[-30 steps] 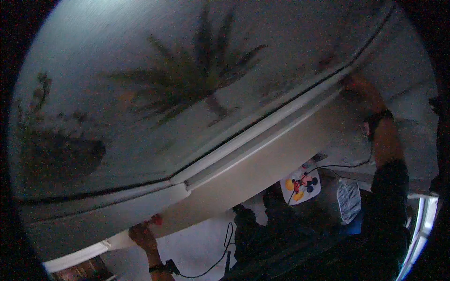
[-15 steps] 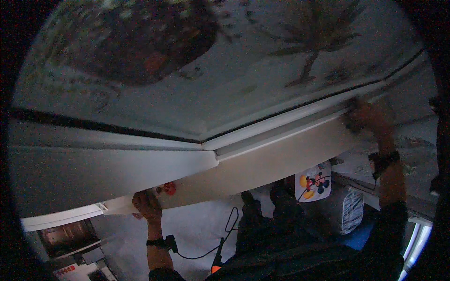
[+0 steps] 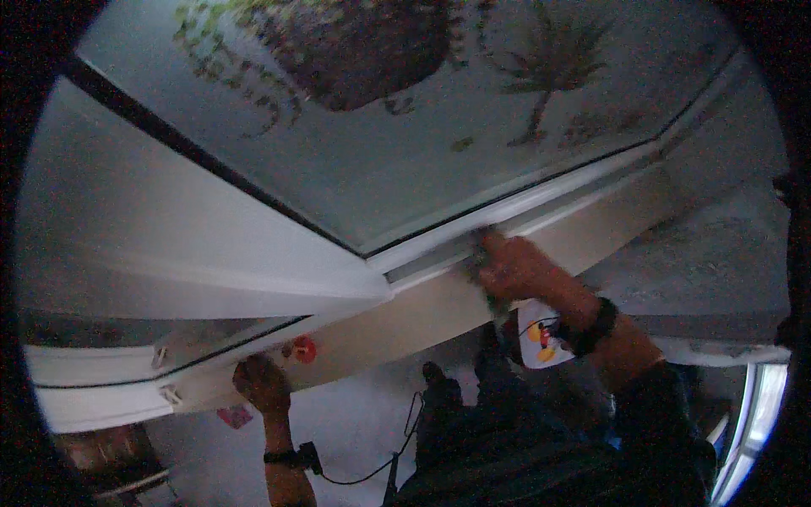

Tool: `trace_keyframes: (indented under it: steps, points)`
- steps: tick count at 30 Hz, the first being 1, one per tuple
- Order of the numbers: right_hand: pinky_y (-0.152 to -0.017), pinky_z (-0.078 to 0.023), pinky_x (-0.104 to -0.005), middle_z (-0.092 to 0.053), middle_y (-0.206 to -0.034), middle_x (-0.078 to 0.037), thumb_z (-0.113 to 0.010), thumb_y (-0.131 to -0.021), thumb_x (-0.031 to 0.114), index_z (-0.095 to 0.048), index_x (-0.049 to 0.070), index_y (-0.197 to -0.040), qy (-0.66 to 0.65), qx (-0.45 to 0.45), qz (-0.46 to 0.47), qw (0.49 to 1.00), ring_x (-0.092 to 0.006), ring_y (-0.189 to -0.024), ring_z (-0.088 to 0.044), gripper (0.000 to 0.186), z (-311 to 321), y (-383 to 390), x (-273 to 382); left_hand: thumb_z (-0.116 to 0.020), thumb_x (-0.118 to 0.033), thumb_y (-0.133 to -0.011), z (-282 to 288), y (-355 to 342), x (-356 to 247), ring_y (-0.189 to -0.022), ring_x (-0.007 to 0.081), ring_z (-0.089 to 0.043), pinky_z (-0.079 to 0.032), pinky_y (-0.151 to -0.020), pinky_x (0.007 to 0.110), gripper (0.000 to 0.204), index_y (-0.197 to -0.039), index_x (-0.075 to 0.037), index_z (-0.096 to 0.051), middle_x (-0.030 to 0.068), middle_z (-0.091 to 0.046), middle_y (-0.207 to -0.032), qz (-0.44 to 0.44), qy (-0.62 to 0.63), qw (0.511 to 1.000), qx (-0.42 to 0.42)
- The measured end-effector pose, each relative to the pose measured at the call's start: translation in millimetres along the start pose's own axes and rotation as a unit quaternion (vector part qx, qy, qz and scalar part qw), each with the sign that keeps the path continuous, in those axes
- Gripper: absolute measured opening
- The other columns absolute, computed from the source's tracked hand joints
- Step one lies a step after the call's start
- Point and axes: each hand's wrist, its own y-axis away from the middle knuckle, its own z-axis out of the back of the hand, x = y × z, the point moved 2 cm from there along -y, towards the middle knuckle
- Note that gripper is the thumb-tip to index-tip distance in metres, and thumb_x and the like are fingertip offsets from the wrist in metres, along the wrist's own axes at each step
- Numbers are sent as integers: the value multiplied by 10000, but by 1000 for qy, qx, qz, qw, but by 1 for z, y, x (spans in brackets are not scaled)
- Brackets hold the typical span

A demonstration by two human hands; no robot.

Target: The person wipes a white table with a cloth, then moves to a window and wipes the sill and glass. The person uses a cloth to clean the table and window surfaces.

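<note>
A white-framed window (image 3: 448, 232) with frosted, plant-patterned glass spans the upper view, and a cream sill (image 3: 422, 317) runs along its foot. My right hand (image 3: 519, 266) is closed on a dark crumpled cloth (image 3: 488, 249), blurred by motion. It presses the cloth at the window track (image 3: 427, 269), near the frame's corner. My left hand (image 3: 263, 384) rests on the sill's left part with its fingers curled; dim light hides whatever may be in them. Just beside it, a small red round thing (image 3: 302, 349) sits on the sill.
A white stool top or lid with a cartoon figure (image 3: 541, 338) is below the sill, partly behind my right forearm. A black cable (image 3: 359, 482) hangs from my left wrist. On the left stands a brown wooden piece (image 3: 106, 460); a pink item (image 3: 235, 416) lies under the sill.
My right hand has moved left along the track with the cloth, from the far right to near the frame corner. My left hand stays on the sill. The view has tilted.
</note>
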Motion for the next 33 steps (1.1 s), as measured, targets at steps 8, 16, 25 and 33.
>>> trace_keyframes:
  steps: [8,16,25,33]
  points:
    - [-832,-561,-523,-642,-1057,-263,-685,-869,245,-485,6,-1299,-79,-99,298,946,-462,-965,-666,532,-61,-16,96,-599,-189,-977,-34,6,14,-1127,402,-567,-449,-977,513,323,-1226,16,-606,200,-619,-1222,3,-26,999,-36]
    - [-786,-570,-545,-636,-1087,-237,-612,-903,157,-509,51,-1334,-11,-28,155,988,-391,-992,-674,455,-53,-9,105,-588,-155,-978,-8,-6,-5,-1188,399,-559,-440,-1021,494,321,-1266,-16,-606,200,-614,-1270,49,-76,989,116]
    - [-745,-587,-543,-666,-1089,-192,-568,-953,339,-535,155,-1307,22,-125,-23,992,-403,-947,-713,400,-33,2,11,-569,-220,-1007,-46,8,23,-1129,429,-590,-460,-994,543,314,-1232,-9,-623,218,-631,-1235,-96,-44,983,-149]
    - [-951,-519,-548,-593,-1279,-201,-666,-919,319,-525,195,-1391,199,-405,-172,876,-431,-1163,-595,508,44,52,-249,-565,-193,-986,-67,10,37,-1257,326,-570,-400,-1120,449,331,-1263,-21,-623,164,-634,-1304,-5,-171,985,-3]
